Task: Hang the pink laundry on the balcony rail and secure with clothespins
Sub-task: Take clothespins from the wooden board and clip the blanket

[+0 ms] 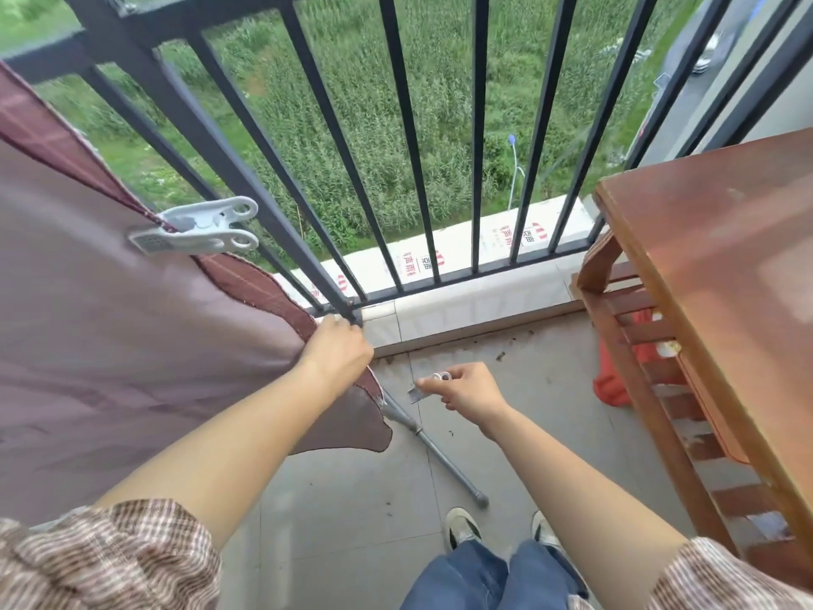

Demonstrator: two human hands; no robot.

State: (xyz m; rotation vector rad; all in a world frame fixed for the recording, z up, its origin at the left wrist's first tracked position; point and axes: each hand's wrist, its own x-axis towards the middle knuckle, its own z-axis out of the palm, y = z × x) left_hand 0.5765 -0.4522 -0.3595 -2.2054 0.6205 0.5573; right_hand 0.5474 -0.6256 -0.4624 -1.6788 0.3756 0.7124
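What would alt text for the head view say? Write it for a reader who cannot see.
A person's left hand grips the edge of pink laundry draped on a dark balcony rail, where one white clothespin already clamps it. The right hand holds a second clothespin above the tiled floor.

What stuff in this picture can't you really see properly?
All in the head view:
- Pink laundry: cut off by the left edge, so its full shape is unknown.
- Second clothespin in the right hand: mostly hidden by the fingers.
- Left hand: its fingertips are tucked behind the cloth.
- Red thing under the wooden table: hidden by the slats.
- Printed words on the ledge: too small, crossed by bars.
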